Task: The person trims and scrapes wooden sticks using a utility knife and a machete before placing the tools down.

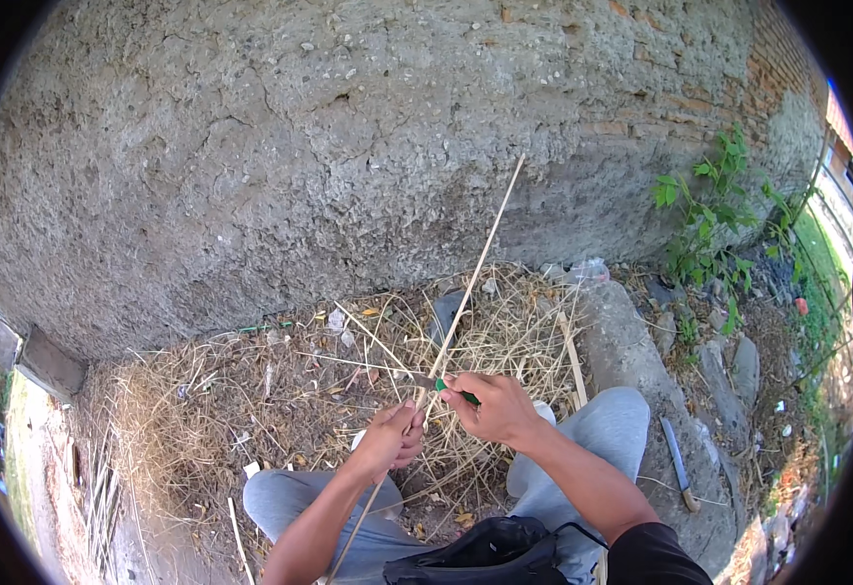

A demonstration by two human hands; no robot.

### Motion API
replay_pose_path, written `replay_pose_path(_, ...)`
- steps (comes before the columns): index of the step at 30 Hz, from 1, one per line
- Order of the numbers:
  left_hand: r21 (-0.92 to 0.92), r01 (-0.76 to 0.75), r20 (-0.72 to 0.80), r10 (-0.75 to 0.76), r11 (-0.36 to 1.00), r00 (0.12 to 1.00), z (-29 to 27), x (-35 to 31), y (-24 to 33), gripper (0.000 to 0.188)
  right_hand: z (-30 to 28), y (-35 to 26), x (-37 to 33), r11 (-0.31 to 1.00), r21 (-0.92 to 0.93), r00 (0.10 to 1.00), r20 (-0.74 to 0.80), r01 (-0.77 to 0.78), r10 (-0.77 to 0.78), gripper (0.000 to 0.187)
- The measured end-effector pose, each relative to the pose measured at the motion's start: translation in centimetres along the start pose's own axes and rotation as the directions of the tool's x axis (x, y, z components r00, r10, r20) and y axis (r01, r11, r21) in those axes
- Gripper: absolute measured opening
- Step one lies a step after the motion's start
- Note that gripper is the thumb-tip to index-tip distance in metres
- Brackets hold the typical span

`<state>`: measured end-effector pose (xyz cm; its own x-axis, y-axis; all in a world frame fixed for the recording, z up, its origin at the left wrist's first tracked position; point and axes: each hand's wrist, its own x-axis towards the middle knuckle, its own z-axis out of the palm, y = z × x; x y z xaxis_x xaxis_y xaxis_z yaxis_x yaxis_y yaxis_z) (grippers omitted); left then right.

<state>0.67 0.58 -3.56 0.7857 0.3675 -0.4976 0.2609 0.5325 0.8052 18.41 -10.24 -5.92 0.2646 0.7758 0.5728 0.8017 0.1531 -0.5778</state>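
A long, thin, pale strip of wood or bamboo (pixel 480 263) runs slantwise from between my legs up toward the wall. My left hand (pixel 392 437) is closed round it at its middle. My right hand (pixel 493 408) grips a small knife with a green handle (pixel 441 385), just above and to the right of the left hand. The knife's short dark blade (pixel 423 381) lies across the strip and touches it. Two thin slivers (pixel 373 330) fan out to the upper left from the blade; whether they are joined to the strip I cannot tell.
Shavings (pixel 504 341) litter the ground before a rough wall (pixel 348 146). A second knife (pixel 677 463) lies on the concrete ledge (pixel 621 331) by my right knee. Another flat strip (pixel 573 361) leans near it. A black bag (pixel 495 551) sits at my lap. Green plants (pixel 714 214) grow at right.
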Motion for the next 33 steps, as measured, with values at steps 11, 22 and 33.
replay_pose_path(11, 0.025, 0.052, 0.036, -0.053, 0.998, 0.998, -0.1, -2.3, -2.8, 0.033, -2.6, 3.3, 1.4, 0.978, -0.039, 0.976, -0.087, -0.204, 0.201, 0.022)
replay_pose_path(22, 0.052, -0.045, -0.011, 0.046, 0.998, 0.999, -0.2, -3.1, -2.5, 0.033, -1.8, 1.8, 1.0, 0.993, -0.045, 0.986, -0.132, -0.113, 0.106, 0.02)
replay_pose_path(33, -0.022, 0.006, 0.009, -0.005, 1.0, 1.0, -1.0, -3.0, -2.6, 0.031, -1.1, -1.3, -0.4, 0.992, 0.058, 0.984, 0.148, -0.111, 0.102, 0.024)
